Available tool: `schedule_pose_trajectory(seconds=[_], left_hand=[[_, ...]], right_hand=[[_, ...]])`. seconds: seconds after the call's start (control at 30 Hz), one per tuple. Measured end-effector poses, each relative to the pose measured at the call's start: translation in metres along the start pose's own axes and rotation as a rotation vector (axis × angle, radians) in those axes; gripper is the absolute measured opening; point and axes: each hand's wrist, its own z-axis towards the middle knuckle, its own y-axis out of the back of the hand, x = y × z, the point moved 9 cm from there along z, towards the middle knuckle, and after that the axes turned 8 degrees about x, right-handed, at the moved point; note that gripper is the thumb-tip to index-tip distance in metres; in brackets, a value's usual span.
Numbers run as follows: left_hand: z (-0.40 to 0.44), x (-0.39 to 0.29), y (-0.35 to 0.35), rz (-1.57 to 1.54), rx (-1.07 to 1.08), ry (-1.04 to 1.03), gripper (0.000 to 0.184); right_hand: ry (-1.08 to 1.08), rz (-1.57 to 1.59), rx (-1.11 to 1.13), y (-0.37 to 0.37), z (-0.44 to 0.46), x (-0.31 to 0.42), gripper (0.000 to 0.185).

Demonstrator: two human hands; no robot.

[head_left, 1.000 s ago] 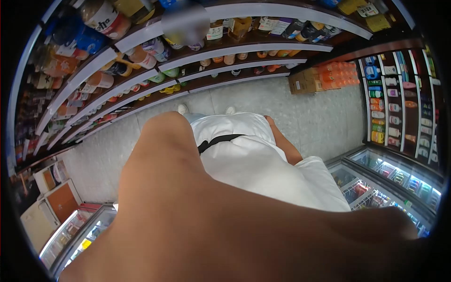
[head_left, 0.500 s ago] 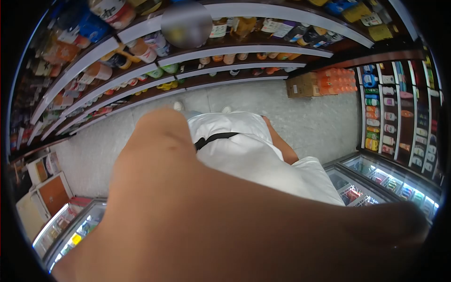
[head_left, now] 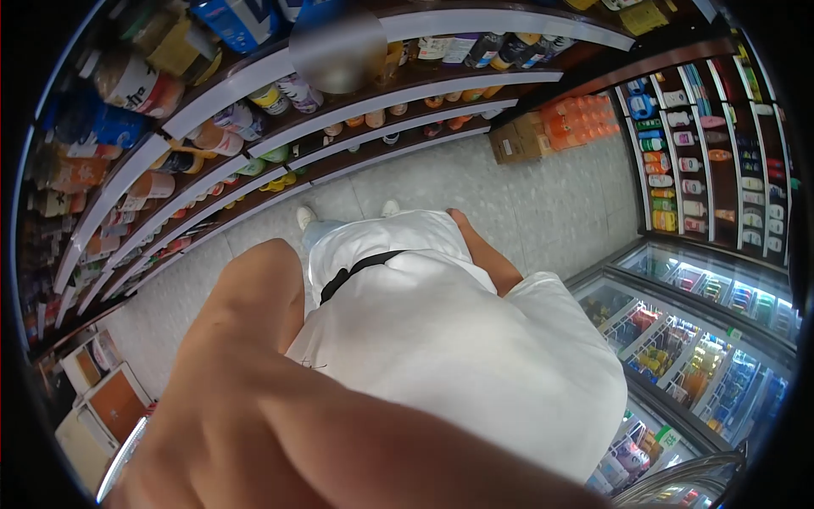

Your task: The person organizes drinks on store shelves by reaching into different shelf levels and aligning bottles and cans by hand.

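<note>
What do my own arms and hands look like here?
Your right arm comes out of a loose white short sleeve, bare below it. The bare left limb close to the camera shows no sleeve, watch or ring; how much is hand is unclear. Your right hand is out of sight.

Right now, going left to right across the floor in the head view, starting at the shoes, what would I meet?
One white shoe → another white shoe → cardboard box → orange pack of bottles → bottles on the right-hand shelving.
</note>
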Motion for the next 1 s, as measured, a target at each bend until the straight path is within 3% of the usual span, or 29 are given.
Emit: schedule_pose_trajectory(seconds=[0.23, 0.4, 0.43, 0.47, 0.5, 0.53, 0.57, 0.6, 0.67, 0.7, 0.8, 0.87, 0.93, 1.0], left_hand=[[0.029, 0.034, 0.008, -0.089, 0.064, 0.010, 0.034], [0.059, 0.043, 0.002, -0.076, 0.109, 0.046, 0.033], [0.040, 0.039, -0.002, -0.185, -0.024, -0.447, 0.027], [0.043, 0.039, -0.006, -0.180, -0.010, -0.441, 0.027], [0.035, 0.024, 0.002, -0.131, -0.169, -0.594, 0.026], [0.022, 0.012, 0.012, -0.079, -0.328, -0.750, 0.026], [0.009, 0.010, 0.018, 0.225, -0.416, -0.663, 0.036], [0.001, 0.008, 0.022, 0.232, -0.403, -0.669, 0.036], [-0.007, 0.001, 0.013, 0.977, -0.548, -0.539, 0.050], [-0.002, 0.010, 0.009, 0.985, -0.420, -0.489, 0.069], [0.008, 0.021, -0.001, 1.266, -0.435, -0.420, 0.080], [0.021, 0.028, -0.001, 1.326, -0.411, -0.322, 0.080], [0.011, 0.017, -0.005, 1.450, -0.507, -0.537, 0.073], [0.009, 0.011, -0.003, 1.470, -0.505, -0.568, 0.065]], right_hand=[[0.027, -0.021, 0.004, -0.025, 0.044, -0.032, 0.035], [-0.081, -0.028, 0.017, 0.015, -0.031, 0.028, 0.032], [-0.117, -0.010, 0.020, 0.017, -0.032, 0.031, 0.031], [-0.102, -0.004, 0.019, 0.015, -0.027, 0.030, 0.031], [-0.169, 0.140, 0.016, 0.009, -0.019, 0.014, 0.030], [-0.235, 0.281, 0.014, 0.005, -0.015, 0.003, 0.029], [-0.178, 0.145, 0.031, 0.011, -0.020, 0.016, 0.029], [-0.122, 0.007, 0.044, 0.015, -0.024, 0.024, 0.029], [-0.095, -0.021, 0.041, 0.019, -0.028, 0.031, 0.028], [-0.083, -0.045, 0.042, 0.022, -0.026, 0.034, 0.027], [-0.061, -0.046, 0.048, 0.028, -0.027, 0.044, 0.025], [-0.063, -0.027, 0.037, 0.032, -0.030, 0.050, 0.025], [-0.066, -0.005, 0.022, 0.037, -0.033, 0.056, 0.024], [-0.015, -0.074, -0.017, 0.039, -0.029, 0.060, 0.026]])
